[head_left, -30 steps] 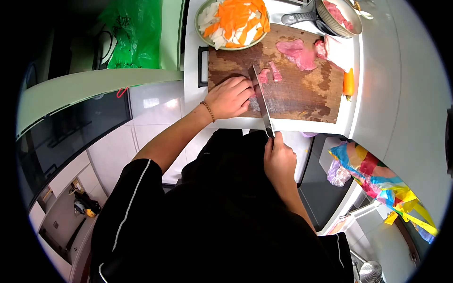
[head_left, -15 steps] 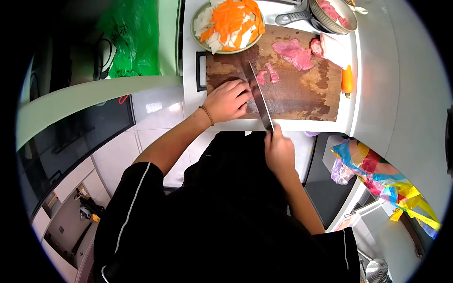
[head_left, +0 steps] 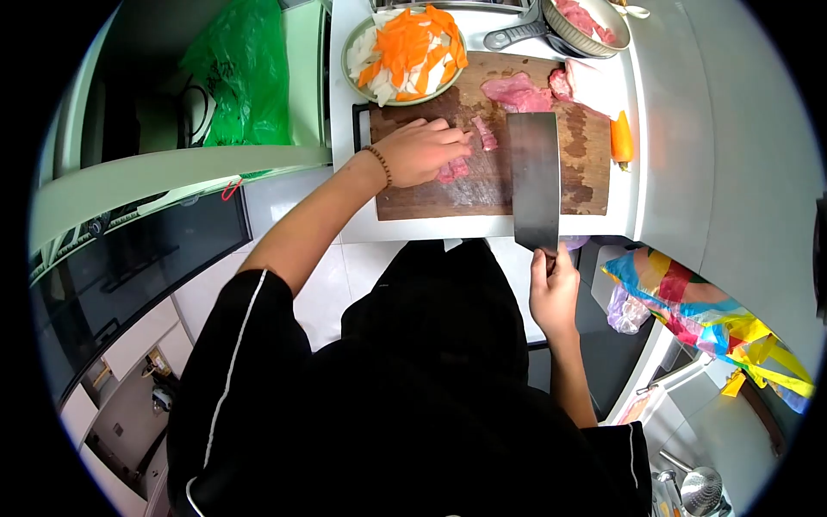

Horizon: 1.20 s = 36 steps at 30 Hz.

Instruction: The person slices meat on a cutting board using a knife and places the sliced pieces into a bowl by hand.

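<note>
My right hand (head_left: 554,289) grips the handle of a wide cleaver (head_left: 535,181), its blade turned flat over the right half of a wooden cutting board (head_left: 491,196). My left hand (head_left: 425,151) is over the board's left side, fingers stretched to the right and slightly apart. Just below those fingers lie cut pieces of raw meat (head_left: 454,170), partly hidden by the hand. Another small meat strip (head_left: 485,133) lies between hand and blade. A larger meat slice (head_left: 518,91) rests behind the blade tip, beside a pale chunk of meat (head_left: 587,86).
A bowl (head_left: 349,72) of sliced orange and white vegetables stands at the board's back left. A frying pan (head_left: 594,47) holding meat is at the back right. A carrot (head_left: 621,140) lies along the right edge. A green plastic bag (head_left: 250,77) is at the left.
The cleaver has moved right, away from the left hand, and turned from edge-on to flat. My left hand has shifted slightly up and right, its fingers now stretched over the cut meat.
</note>
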{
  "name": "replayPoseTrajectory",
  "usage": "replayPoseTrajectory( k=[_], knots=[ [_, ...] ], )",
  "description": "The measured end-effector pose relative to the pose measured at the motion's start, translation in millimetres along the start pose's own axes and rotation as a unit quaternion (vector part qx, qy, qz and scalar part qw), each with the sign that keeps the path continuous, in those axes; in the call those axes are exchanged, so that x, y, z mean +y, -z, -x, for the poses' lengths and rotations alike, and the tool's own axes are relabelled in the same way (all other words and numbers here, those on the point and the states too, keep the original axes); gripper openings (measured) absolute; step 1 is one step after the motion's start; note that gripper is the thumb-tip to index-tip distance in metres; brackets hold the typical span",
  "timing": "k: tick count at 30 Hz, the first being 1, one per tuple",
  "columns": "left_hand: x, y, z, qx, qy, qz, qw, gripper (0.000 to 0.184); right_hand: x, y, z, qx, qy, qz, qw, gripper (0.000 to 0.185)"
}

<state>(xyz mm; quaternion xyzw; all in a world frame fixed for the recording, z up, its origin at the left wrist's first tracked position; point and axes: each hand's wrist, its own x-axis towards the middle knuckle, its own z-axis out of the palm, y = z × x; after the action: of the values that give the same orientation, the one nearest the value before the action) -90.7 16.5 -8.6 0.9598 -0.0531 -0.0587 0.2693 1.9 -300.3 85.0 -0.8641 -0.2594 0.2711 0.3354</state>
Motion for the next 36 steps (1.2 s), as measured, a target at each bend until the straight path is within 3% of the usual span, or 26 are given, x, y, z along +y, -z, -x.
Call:
replayPoseTrajectory(
  k=[2,8,11,17,21,24,27,29,33,36],
  knots=[
    [2,9,-8,-0.069,0.019,-0.024,0.997,0.045,7,2,1,0.005,-0.015,-0.017,1.000,0.014],
    [6,8,-17,-0.108,0.095,-0.008,0.990,0.028,22,1,8,-0.003,-0.053,-0.018,0.998,0.014],
    [18,12,-12,-0.015,0.050,-0.027,0.998,0.029,32,-2,13,-0.007,-0.055,-0.036,0.998,0.014],
    [7,-4,-15,0.049,0.011,-0.029,0.998,0.031,39,0,16,-0.014,-0.062,-0.040,0.997,0.013],
    [-8,-8,-21,0.125,0.109,0.054,0.985,0.028,47,3,16,-0.002,-0.045,-0.043,0.998,0.014],
    [-11,1,-37,0.109,0.225,0.282,0.926,0.027,43,7,14,-0.006,-0.065,-0.049,0.997,0.014],
    [-6,11,-49,0.185,0.091,0.273,0.940,0.030,45,9,14,-0.002,-0.066,-0.054,0.996,0.015],
    [-10,19,-50,0.056,0.094,0.105,0.988,0.025,49,8,13,-0.002,-0.069,-0.053,0.996,0.015],
    [-19,22,-56,-0.127,0.065,-0.119,0.983,0.011,53,11,13,-0.006,-0.069,-0.048,0.996,0.015],
    [-20,26,-55,-0.116,0.061,-0.075,0.989,0.006,61,11,13,0.005,-0.060,-0.048,0.997,0.015]
  ],
)
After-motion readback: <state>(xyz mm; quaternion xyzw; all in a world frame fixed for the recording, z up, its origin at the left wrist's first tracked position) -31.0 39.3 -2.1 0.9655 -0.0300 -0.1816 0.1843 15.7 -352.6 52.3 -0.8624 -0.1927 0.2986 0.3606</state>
